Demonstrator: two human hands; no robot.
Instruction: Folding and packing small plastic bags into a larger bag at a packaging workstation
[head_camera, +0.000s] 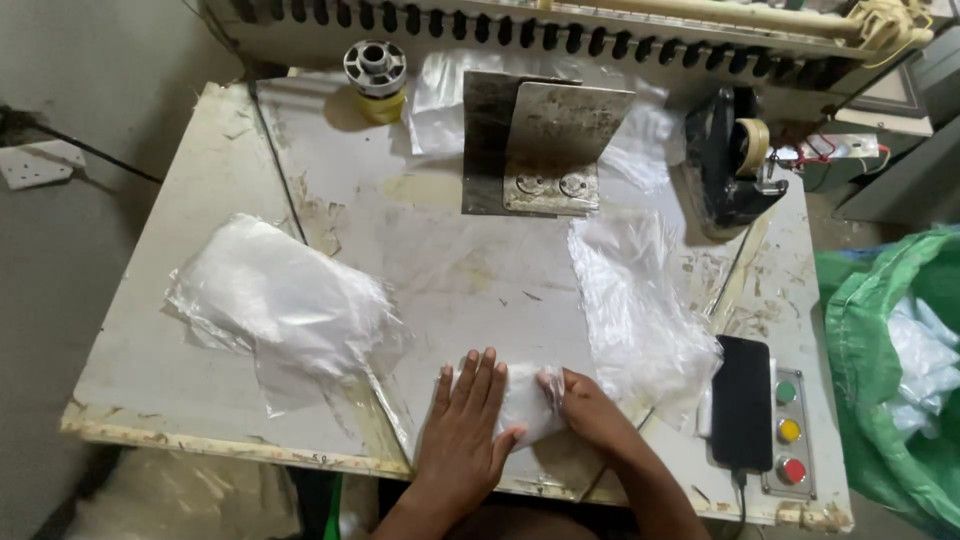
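A small white folded item in clear plastic (522, 400) lies near the front edge of the worn white table (440, 250). My left hand (465, 430) presses flat on its left side, fingers spread. Its right end is pinched by my right hand (585, 405), fingers curled around the plastic. A loose clear plastic bag (640, 300) lies just right of the hands. A stack of clear plastic bags (280, 300) rests at the left.
A bent metal bracket (545, 145) stands at the table's middle back. A black tape dispenser (730, 160) sits back right, a spool (375, 75) back left. A black phone (742, 400) and three coloured buttons (788, 430) lie front right. A green sack (890, 370) stands beside the table.
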